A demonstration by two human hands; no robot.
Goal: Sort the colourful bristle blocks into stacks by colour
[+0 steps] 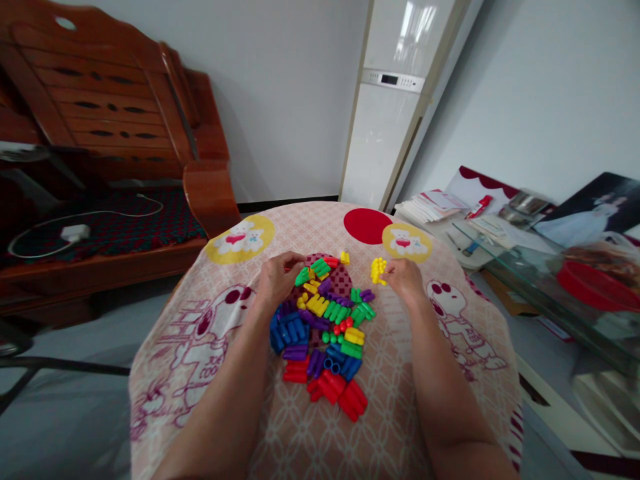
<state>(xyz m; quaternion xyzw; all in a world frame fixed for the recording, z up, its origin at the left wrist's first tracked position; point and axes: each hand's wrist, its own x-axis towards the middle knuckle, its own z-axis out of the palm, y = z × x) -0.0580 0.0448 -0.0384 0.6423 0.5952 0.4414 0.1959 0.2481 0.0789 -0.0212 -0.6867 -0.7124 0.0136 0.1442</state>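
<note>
My left hand (pixel 280 277) is closed at the far left of a pile of plastic building blocks. Its fingertips are beside a green block (pixel 302 277), and a bit of red shows at the fingers; what they grip is unclear. To the right of the pile, my right hand (pixel 403 275) pinches the edge of a cluster of yellow building blocks (pixel 379 269). Between my arms lie yellow blocks (pixel 317 305), green blocks (pixel 337 311), blue blocks (pixel 291 330), purple blocks (pixel 296 352) and red blocks (pixel 331 385), many side by side in groups.
A patterned cloth covers the round table (pixel 390 413). On the right, a glass-topped stand (pixel 520 267) holds papers, a red bowl (pixel 595 287) and a picture. A wooden bench (pixel 110 113) stands at left with a white charger (pixel 75 233). A tall white air conditioner (pixel 380 133) is behind.
</note>
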